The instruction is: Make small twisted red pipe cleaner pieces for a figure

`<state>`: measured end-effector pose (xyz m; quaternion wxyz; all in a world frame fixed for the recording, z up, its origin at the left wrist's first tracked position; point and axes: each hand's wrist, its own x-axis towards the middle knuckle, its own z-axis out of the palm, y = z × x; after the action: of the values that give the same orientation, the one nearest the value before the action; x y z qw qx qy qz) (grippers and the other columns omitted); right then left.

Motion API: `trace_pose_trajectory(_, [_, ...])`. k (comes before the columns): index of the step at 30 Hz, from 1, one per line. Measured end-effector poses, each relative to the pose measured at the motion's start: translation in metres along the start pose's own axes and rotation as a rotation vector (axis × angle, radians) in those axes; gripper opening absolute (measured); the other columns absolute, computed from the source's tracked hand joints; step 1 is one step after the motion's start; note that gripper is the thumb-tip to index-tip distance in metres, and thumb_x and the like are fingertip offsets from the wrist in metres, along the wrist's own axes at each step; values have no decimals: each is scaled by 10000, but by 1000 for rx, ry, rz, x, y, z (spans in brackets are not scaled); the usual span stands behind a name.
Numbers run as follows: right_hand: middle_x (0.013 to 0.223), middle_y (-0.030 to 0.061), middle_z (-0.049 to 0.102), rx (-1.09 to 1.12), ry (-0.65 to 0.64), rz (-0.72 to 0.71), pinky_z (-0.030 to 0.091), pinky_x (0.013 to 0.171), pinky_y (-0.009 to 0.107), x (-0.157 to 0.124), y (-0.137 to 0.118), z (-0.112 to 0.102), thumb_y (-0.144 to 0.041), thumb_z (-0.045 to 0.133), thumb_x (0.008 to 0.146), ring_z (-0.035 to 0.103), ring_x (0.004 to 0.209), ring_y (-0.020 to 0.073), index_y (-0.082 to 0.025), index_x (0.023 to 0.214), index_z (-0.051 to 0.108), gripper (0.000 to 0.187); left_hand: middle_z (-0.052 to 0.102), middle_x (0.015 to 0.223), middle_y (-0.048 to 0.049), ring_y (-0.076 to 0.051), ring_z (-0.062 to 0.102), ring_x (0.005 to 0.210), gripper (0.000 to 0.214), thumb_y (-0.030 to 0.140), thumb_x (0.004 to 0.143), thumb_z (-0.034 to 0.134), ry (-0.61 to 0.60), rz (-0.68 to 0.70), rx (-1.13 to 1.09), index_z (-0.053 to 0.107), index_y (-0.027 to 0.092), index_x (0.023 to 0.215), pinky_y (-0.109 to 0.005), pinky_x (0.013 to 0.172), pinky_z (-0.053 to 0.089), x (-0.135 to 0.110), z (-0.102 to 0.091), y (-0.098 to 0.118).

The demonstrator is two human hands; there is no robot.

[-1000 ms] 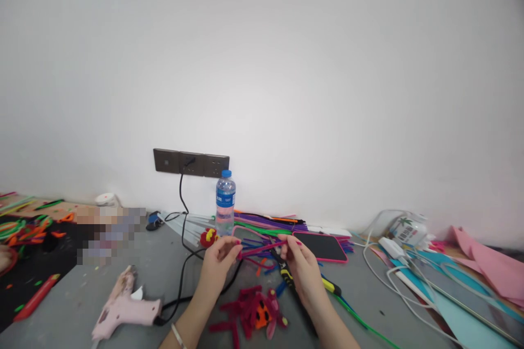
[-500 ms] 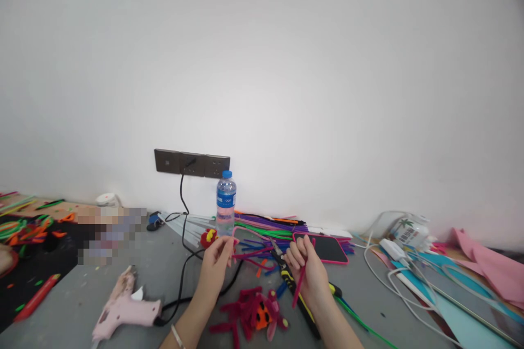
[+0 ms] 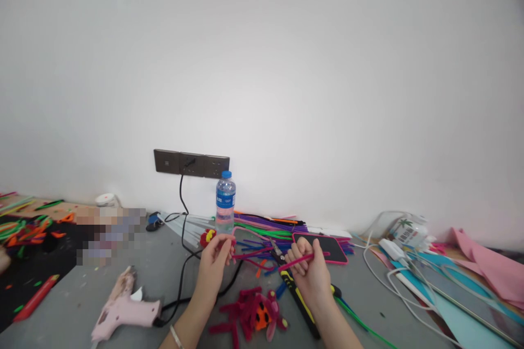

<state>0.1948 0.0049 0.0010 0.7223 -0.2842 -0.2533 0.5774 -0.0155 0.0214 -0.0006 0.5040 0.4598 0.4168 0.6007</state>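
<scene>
Holding a pink pipe cleaner (image 3: 291,263) just above the table (image 3: 164,267), the right hand (image 3: 311,278) has its grip closed as a fist around its middle. It seems light, fuzzy and easy to bend, so taking it near the ends suits better. The left hand (image 3: 215,259), raised with palm inward, pinches a pink strand (image 3: 234,240).

A pixelated patch (image 3: 110,232) far left of the left hand (image 3: 215,264) hides whatever lies on the surface (image 3: 73,294) there, and what that hand's fingertips pinch is too small to tell. The right hand (image 3: 311,278), closed on a pink pipe cleaner (image 3: 321,255), covers the middle of the pliers (image 3: 303,312); both forearms (image 3: 188,322) run off the bottom edge.
</scene>
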Motion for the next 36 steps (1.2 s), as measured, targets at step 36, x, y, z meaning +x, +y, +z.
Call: trace_pose_trajectory(36, [836,56,640,-1201,-486,-299,472,761,349,-15,14,12,-230,560,853,604,806,225,-227,858,690,130,610,685,-7,-112,513,555,322,425,754,650,-195,-100,24,695,139,895,-218,531,392,-3,2,-6])
